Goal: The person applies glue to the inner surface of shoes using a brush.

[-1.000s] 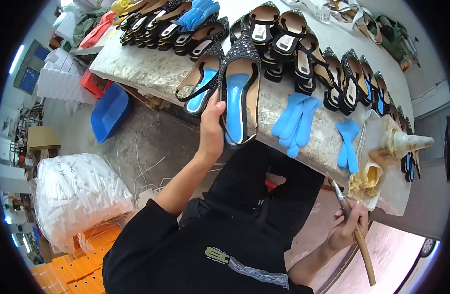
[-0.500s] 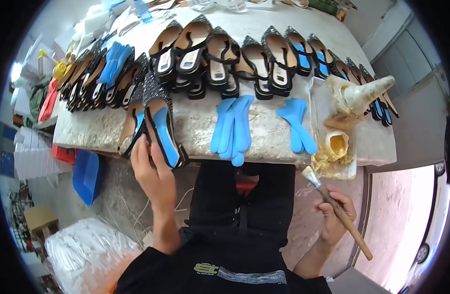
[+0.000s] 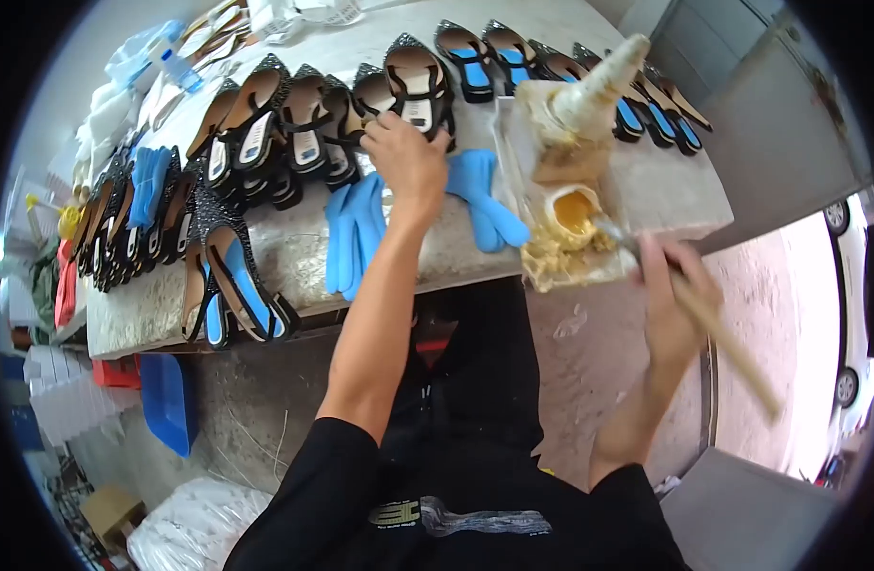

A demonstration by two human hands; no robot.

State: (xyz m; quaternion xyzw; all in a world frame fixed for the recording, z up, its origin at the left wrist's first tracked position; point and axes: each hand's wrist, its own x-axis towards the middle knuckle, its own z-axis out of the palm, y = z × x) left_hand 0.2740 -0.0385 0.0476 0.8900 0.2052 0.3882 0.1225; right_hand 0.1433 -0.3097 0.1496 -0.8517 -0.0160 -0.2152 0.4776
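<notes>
My left hand (image 3: 408,162) reaches to the row of shoes, its fingers closed on the heel end of a black glittery pointed shoe (image 3: 416,68) with a beige insole. Part of the shoe's back is hidden by the hand. In my right hand (image 3: 679,295) is a brush (image 3: 730,354) with a wooden handle. Its tip is at the mouth of a crusted pot (image 3: 572,211) of yellowish glue. Blue insole pads (image 3: 354,238) lie below my left wrist, and more blue pads (image 3: 489,205) lie between it and the pot.
A pair of shoes with blue pads inside (image 3: 235,281) lies near the table's front edge. More shoes (image 3: 123,219) stand left, with a blue bundle (image 3: 148,186) on them. A glue-coated cone (image 3: 589,95) rises behind the pot. A blue bin (image 3: 167,404) is below the table.
My left hand has left the blue-padded pair and moved right to a shoe in the row. My right hand has brought the brush up to the glue pot. The view has shifted right.
</notes>
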